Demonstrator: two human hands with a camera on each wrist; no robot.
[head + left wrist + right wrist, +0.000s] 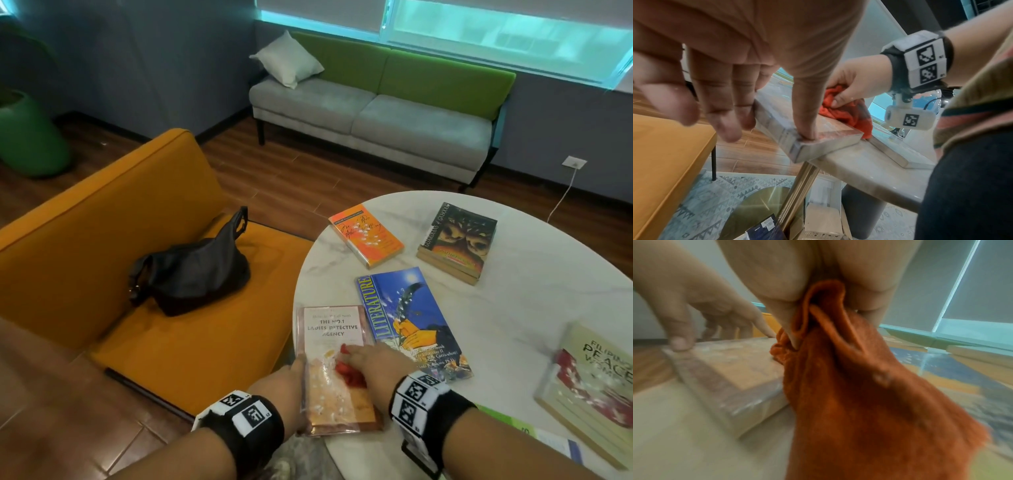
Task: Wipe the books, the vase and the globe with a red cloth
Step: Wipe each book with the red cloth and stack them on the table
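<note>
A pink and orange paperback, "The No.1 Ladies Detective Agency" (334, 330), lies at the near left rim of the round white table (513, 308), its corner overhanging the edge. My left hand (294, 371) holds its left edge, with the thumb (807, 131) pressed on the cover and the fingers along the spine. My right hand (361, 359) grips a bunched red cloth (346, 373) and presses it on the cover's middle. The cloth (859, 402) trails off the book (735, 366) onto the table. No vase or globe is in view.
A blue "Literature" book (404, 315) lies just right of the paperback. Farther back are an orange book (364, 234) and a small stack (455, 240); another stack (589, 380) sits near right. An orange sofa (102, 240) with a black bag (191, 270) stands left.
</note>
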